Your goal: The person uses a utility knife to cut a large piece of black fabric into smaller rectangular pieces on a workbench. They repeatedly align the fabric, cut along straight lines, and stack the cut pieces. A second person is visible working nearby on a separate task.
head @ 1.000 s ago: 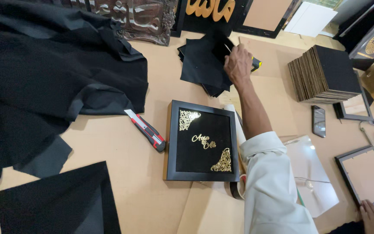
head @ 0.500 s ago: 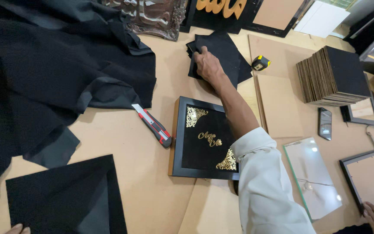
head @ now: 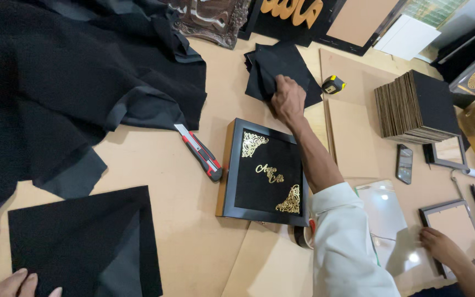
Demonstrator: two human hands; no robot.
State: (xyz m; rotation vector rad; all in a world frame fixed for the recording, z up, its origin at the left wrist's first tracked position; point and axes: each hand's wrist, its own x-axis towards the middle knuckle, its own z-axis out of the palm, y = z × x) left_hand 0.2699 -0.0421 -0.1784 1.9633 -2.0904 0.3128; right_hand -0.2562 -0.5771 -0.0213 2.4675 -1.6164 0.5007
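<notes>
Down at seven o'clock, the left hand (head: 20, 283) lies flat with fingers loosely spread on the near edge of a black fabric square (head: 81, 242), gripping nothing. Toward centre, a red utility knife (head: 200, 152) rests just beside a black frame with gold ornament (head: 265, 173). At one o'clock from that frame, the right hand (head: 288, 99) closes around a folded black cloth piece (head: 279, 69), near a yellow tape measure (head: 333, 85).
</notes>
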